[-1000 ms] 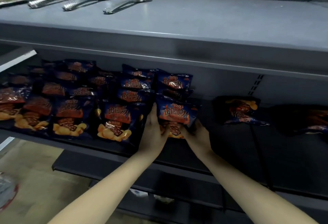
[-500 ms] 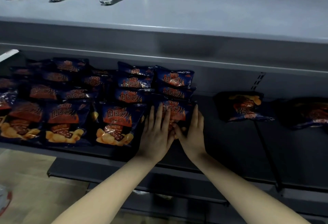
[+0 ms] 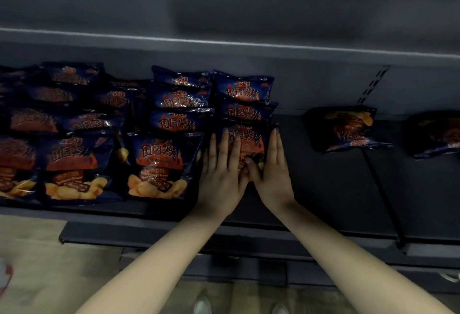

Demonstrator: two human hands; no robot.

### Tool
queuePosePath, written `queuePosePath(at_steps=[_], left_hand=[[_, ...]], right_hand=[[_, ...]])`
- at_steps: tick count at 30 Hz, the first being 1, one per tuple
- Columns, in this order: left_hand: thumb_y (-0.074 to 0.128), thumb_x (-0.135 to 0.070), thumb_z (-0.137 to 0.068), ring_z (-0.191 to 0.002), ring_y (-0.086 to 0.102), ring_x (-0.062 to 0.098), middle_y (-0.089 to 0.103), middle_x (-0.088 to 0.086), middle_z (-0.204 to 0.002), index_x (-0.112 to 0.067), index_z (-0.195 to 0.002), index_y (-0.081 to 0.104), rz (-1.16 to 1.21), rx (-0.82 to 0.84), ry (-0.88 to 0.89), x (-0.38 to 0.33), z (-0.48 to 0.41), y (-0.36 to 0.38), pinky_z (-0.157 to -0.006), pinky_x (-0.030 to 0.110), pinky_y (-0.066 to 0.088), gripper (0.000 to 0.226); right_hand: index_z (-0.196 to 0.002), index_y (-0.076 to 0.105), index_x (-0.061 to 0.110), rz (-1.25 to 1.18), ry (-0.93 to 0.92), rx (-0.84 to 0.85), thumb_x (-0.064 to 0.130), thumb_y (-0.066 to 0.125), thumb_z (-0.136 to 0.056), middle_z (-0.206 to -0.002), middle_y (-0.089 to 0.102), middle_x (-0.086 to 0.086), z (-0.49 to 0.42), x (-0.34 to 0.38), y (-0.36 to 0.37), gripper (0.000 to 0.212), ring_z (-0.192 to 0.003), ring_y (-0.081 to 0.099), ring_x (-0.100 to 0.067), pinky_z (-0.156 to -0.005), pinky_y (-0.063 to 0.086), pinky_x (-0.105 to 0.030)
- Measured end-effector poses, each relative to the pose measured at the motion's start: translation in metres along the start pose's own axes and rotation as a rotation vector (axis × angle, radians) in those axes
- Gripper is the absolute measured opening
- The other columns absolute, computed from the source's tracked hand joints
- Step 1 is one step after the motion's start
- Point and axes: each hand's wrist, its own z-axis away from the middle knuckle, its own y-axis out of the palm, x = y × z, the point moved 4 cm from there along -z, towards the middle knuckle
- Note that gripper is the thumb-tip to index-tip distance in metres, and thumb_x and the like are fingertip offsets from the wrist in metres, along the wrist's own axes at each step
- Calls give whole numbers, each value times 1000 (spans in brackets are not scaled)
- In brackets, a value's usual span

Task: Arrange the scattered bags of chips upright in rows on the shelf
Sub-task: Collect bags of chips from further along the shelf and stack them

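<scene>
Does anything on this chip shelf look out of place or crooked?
Yes. A loose bag lies right of the rows, askew and turned round, its chip picture toward the back. A second bag lies at the right edge, also outside the rows.

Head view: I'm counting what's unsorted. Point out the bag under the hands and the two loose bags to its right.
Pressed bag (image 3: 254, 139): head view, printed upper front.
Nearer loose bag (image 3: 348, 129): head view, middle of front.
Farther loose bag (image 3: 438, 137): head view, dim front panel.
</scene>
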Motion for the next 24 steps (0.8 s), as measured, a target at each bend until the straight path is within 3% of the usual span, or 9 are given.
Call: queuePosePath(at_steps=[15,20,24], left_hand=[[34,-45,-95,-144,3,34,1,13,-157,-12,-149,8,44,-35,18,0,0,-3,-113,45,-1,68],[34,-45,-92,-144,-5,29,2,10,-158,-11,-149,14,101,-24,34,1,1,-8,-111,39,-12,69],[40,-40,-84,-144,-8,27,3,10,-158,-10,-148,19,144,-12,45,1,1,-10,-111,41,-11,73]], right_hand=[[-147,-16,32,76,42,-44,57,32,-89,-150,-7,23,2,1,2,79,-143,-6,1,-118,17,-46],[-149,-7,32,12,76,-57,54,40,-85,-156,12,2,5,3,-2,84,-144,17,-18,-112,28,-50],[-150,-6,26,9,88,-45,53,45,-77,-154,17,-4,7,9,-5,94,-140,26,-23,-108,34,-51]])
